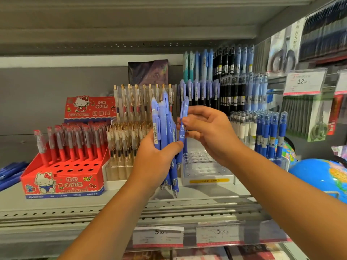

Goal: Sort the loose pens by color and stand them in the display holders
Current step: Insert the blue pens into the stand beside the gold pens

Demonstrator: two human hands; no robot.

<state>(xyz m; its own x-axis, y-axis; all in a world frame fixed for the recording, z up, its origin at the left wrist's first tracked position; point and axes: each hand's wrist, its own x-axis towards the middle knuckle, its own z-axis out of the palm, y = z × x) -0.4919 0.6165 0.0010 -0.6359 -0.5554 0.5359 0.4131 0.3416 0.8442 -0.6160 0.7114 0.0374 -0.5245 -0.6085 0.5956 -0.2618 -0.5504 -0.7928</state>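
My left hand grips a bundle of several periwinkle-blue pens, held upright with their tips pointing down, in front of the shelf. My right hand pinches a single blue pen at the right side of the bundle, touching it. Just behind and below my hands stands a clear display holder with rows of open holes. Behind it, tiers of the same periwinkle pens stand in the rack.
A red Hello Kitty box of red pens sits at left, with gold-clipped clear pens beside it. Black, white and dark blue pens fill the right. Loose blue pens lie far left. A globe sits at right.
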